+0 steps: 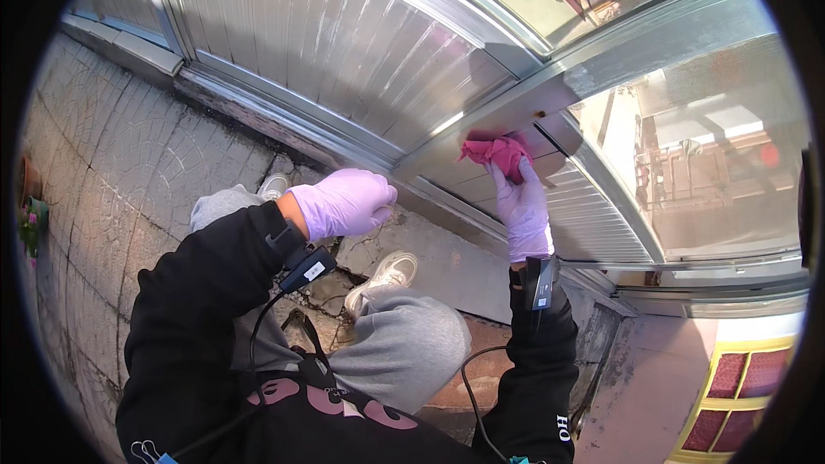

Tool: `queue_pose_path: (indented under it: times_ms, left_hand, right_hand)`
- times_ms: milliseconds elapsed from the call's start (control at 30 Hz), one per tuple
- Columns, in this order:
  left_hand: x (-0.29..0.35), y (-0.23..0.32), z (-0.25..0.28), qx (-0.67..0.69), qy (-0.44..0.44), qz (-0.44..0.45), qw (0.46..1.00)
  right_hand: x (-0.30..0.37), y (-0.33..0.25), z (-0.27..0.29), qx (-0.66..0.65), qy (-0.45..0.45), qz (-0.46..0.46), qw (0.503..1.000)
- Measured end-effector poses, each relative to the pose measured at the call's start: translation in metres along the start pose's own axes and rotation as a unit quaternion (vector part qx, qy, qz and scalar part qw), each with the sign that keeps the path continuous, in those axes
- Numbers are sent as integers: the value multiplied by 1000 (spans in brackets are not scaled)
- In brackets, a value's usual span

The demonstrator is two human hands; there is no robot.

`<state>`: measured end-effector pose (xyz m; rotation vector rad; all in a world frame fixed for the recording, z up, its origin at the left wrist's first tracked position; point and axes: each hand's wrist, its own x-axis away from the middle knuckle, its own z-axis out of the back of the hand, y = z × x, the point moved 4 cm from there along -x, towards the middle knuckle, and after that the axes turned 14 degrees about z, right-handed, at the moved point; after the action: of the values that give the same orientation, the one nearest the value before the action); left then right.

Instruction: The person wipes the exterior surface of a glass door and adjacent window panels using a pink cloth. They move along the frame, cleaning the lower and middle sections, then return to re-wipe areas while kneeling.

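My right hand [524, 213], in a light purple glove, holds a bunched pink cloth [500, 155]. The cloth is pressed against the silver metal door frame [559, 93], beside the ribbed lower door panel [574, 206]. My left hand [345, 203], gloved the same way, is curled into a fist over the step, apart from the door. Nothing shows between its fingers. Each wrist carries a strapped black device, one by the left cuff [308, 270] and one by the right cuff [541, 282].
Another ribbed metal panel [344, 43] stretches along the left, above a low sill. Glass panes [713, 155] reflect a building. Cracked paving [129, 155] and a stone step [447, 258] lie below. Black cables [467, 378] run from my wrists. A flower pot [33, 206] stands far left.
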<state>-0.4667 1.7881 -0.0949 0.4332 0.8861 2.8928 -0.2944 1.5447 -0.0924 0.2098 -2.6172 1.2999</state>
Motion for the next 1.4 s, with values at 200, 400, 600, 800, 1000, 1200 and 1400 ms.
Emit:
queue_pose_path:
  times_ms: [200,400,600,800,1000,1200,1400]
  left_hand:
    - [10,-2,4,20,44,-53,997]
    - [15,-12,13,36,34,-52,997]
    - [10,-23,11,38,31,-50,998]
    - [2,-18,10,52,11,-25,998]
    - [8,-8,7,38,23,-54,998]
    - [16,-8,2,6,1,-58,998]
    - [21,-14,9,3,50,-56,997]
  right_hand:
    - [15,1,-26,82,-10,80,993]
    - [-25,91,17,557,-164,111,806]
    - [-36,167,47,842,-237,175,452]
    - [-25,160,37,820,-193,149,518]
    - [17,18,-30,33,-6,74,997]
    - [126,-163,-174,246,-198,553,771]
    - [111,-174,-251,490,-67,774,395]
